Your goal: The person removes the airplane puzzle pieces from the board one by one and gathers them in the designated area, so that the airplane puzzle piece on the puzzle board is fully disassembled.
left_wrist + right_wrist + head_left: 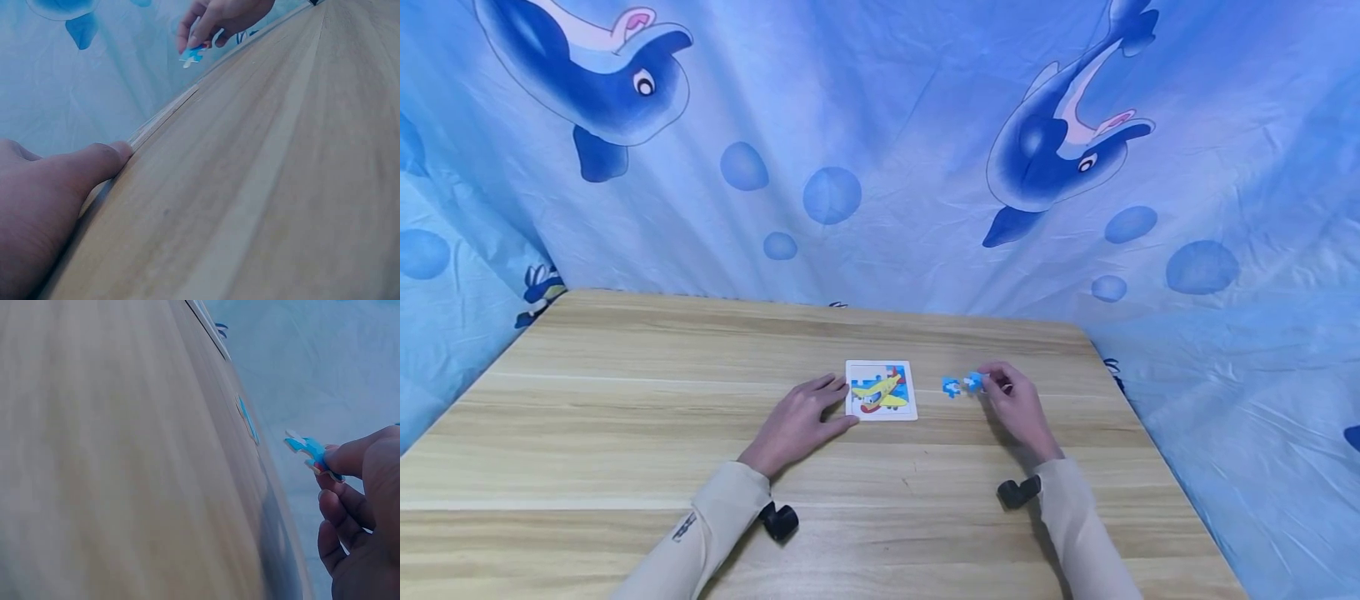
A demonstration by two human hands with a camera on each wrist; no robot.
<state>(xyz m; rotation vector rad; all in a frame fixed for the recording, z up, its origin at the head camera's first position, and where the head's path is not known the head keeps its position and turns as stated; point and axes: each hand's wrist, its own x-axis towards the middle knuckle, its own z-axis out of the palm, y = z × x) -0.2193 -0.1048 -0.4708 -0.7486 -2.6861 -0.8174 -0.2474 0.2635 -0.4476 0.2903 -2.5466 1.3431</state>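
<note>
A square jigsaw board point(882, 419) with a pale rim lies flat on the table, showing a partly filled picture of a yellow airplane on blue. My left hand point(797, 422) rests at its left side, thumb point(103, 159) touching the lower left corner and fingers by the left edge. To the right of the board, my right hand point(1017, 406) pinches a blue puzzle piece point(307, 449) between thumb and fingertips, raised above the tabletop. Another blue puzzle piece point(951, 387) lies on the table between the board and the right hand.
The wooden table point(880, 508) has light grain and runs back to a blue curtain point(880, 108) printed with dolphins and bubbles. Small black devices sit at both wrists, one by the left cuff point(780, 522) and one by the right cuff point(1018, 492).
</note>
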